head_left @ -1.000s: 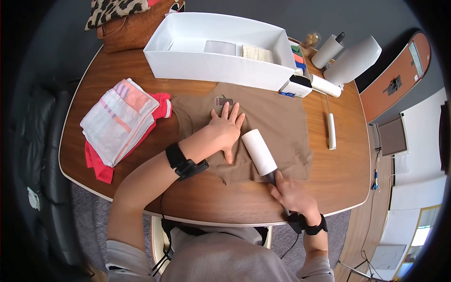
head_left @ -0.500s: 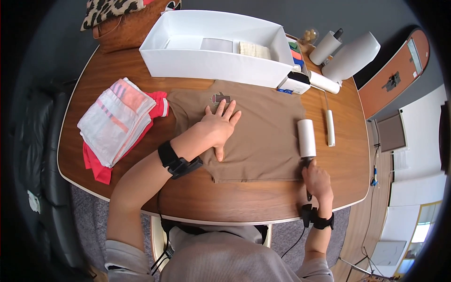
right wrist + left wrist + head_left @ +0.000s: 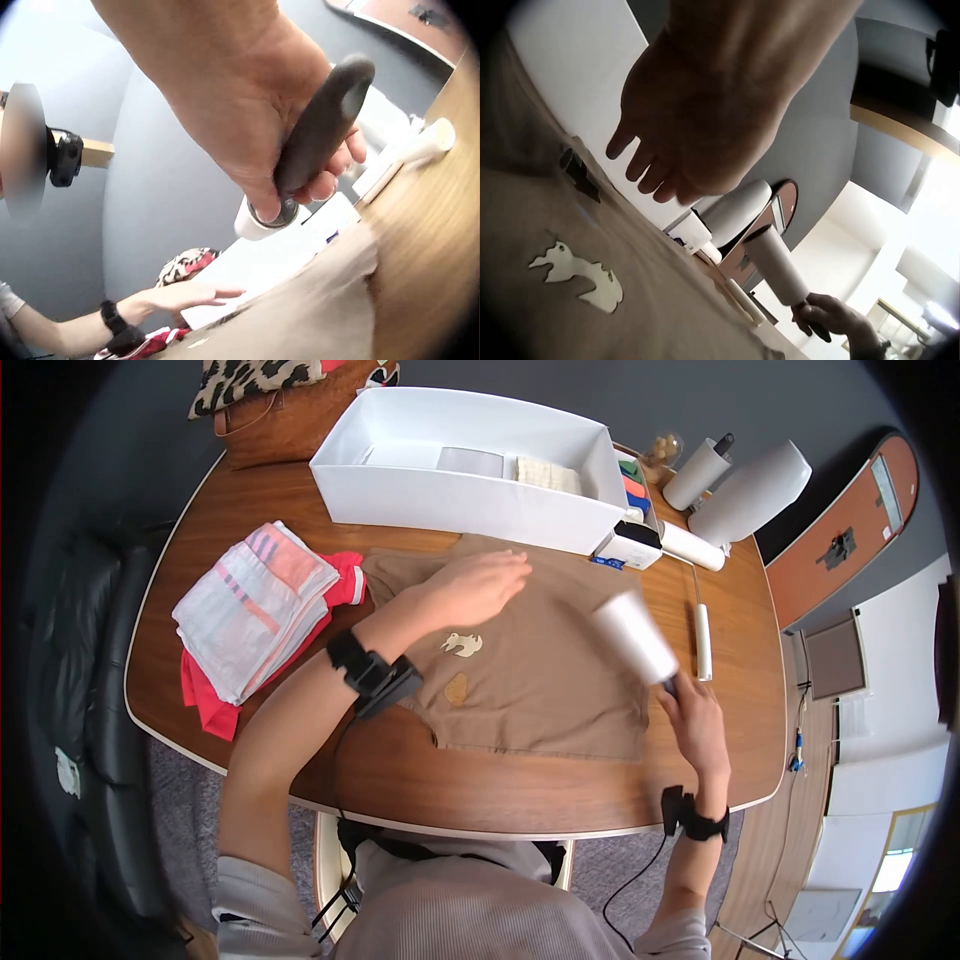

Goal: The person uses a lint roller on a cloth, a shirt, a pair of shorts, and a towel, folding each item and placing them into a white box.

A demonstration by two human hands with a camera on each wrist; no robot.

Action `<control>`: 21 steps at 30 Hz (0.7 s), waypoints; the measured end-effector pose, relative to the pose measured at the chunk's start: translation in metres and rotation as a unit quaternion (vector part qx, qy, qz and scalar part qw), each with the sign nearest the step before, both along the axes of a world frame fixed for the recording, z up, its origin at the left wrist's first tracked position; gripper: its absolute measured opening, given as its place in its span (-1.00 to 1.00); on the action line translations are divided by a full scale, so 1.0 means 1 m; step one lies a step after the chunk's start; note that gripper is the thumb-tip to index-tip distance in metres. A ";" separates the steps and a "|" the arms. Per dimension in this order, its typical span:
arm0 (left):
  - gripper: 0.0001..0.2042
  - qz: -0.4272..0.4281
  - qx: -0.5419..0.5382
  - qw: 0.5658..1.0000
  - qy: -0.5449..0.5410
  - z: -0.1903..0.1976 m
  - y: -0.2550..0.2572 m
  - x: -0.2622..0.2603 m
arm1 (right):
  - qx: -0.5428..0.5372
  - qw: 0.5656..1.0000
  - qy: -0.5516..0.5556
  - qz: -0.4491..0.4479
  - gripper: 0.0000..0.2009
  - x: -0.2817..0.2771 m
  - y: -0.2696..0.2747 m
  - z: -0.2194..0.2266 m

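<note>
Near right edge of garment [image 3: 545, 695], right hand [image 3: 698, 738] grips roller [image 3: 637, 640], seemingly raised, long axis slanting forward-left; left hand [image 3: 476, 588] straight-fingered.

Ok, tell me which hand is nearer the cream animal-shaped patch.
Left. The left hand hovers above the brown garment, just beyond the cream patch; the right hand is farther off, to the patch's right, gripping the white roller.

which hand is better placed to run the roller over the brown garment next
Likely the right hand: it holds the white roller by its dark handle, lifted near the brown garment. The left hand is empty above the garment, so it seems better suited to steadying the fabric.
</note>
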State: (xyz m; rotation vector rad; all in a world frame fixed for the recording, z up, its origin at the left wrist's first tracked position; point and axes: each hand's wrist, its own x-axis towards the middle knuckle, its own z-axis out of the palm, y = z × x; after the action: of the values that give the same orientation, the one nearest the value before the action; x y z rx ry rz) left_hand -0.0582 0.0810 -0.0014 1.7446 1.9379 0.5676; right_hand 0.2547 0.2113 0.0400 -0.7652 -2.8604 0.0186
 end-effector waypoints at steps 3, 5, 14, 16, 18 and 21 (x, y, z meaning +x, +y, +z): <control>-0.34 0.034 -0.008 0.986 -0.162 0.007 0.019 -0.008 | -0.003 0.994 0.001 0.108 -0.82 -0.047 -0.004 -0.012; -0.22 0.035 -0.052 0.979 -0.194 0.009 0.026 -0.011 | -0.006 0.994 -0.020 0.104 -0.82 -0.074 -0.004 -0.023; -0.15 0.017 -0.176 0.976 -0.130 0.006 0.031 -0.023 | -0.071 0.985 -0.089 0.127 -0.68 -0.099 0.010 -0.036; -0.21 0.007 -0.196 0.973 -0.118 0.009 0.029 -0.023 | -0.100 0.978 -0.105 0.153 -0.68 -0.094 0.004 -0.032; -0.22 0.003 -0.204 0.973 -0.111 0.012 0.030 -0.023 | -0.125 0.967 -0.128 0.180 -0.69 -0.089 -0.003 -0.027; -0.22 0.028 -0.206 0.977 -0.052 0.011 0.028 -0.019 | -0.146 0.952 -0.179 0.201 -0.69 -0.078 -0.016 -0.029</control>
State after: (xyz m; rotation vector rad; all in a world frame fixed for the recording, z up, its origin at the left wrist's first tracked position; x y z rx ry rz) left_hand -0.0768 0.1088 0.0098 1.3763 1.8739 0.2439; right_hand 0.1768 0.1955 0.0112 -0.2260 -3.3600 0.4064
